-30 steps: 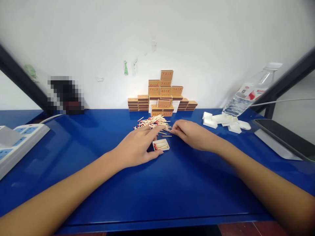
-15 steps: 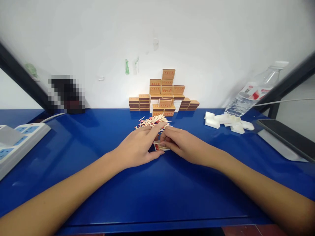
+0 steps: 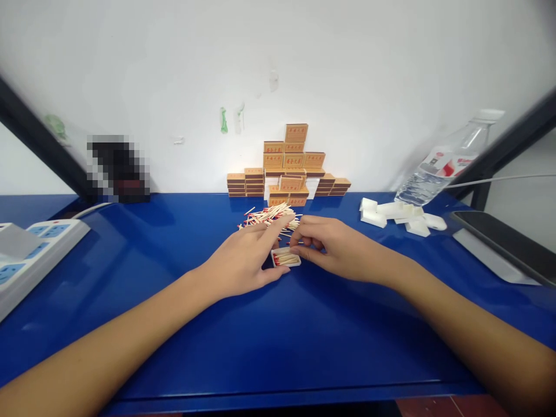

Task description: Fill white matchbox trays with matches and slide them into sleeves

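Observation:
A small white matchbox tray (image 3: 285,258) with several red-tipped matches in it lies on the blue table (image 3: 278,341). My left hand (image 3: 243,258) rests around the tray's left side, thumb at its near edge and index finger stretched toward the loose match pile (image 3: 271,215). My right hand (image 3: 339,246) hovers just right of the tray, fingertips curled together in a pinch above its far right corner; what they hold is too small to make out.
Stacked tan matchboxes (image 3: 289,168) stand against the wall. White empty trays (image 3: 395,214) lie at the right, beside a plastic water bottle (image 3: 443,165) and a phone (image 3: 504,243). A power strip (image 3: 30,252) sits at the left edge.
My right hand went from the match pile to the tray, covered it, then lifted slightly back to the right. My left hand stayed in place.

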